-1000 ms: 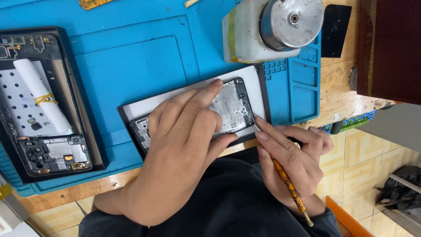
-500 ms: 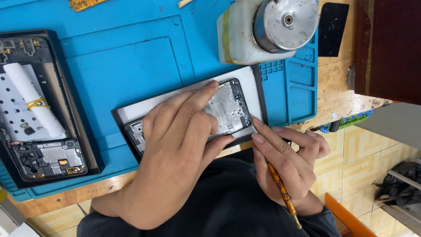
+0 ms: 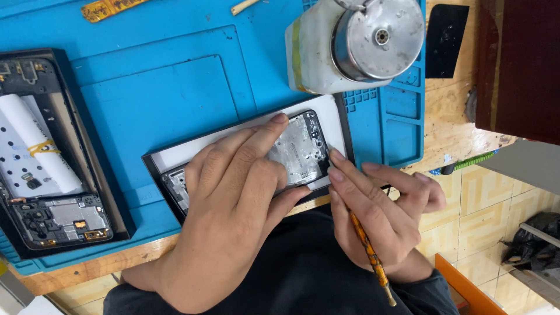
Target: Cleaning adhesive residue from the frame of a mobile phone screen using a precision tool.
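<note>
Black phone frame [image 3: 303, 149] under flat-spread left hand [image 3: 233, 198], right hand [image 3: 379, 207] beside it pinching orange tool [image 3: 368, 254]

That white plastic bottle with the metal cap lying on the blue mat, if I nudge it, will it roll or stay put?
The bottle lies on its side on the blue mat, so a nudge probably rocks it. Its body looks squarish, which should limit rolling. The wide metal cap likely makes that end heavier.
</note>
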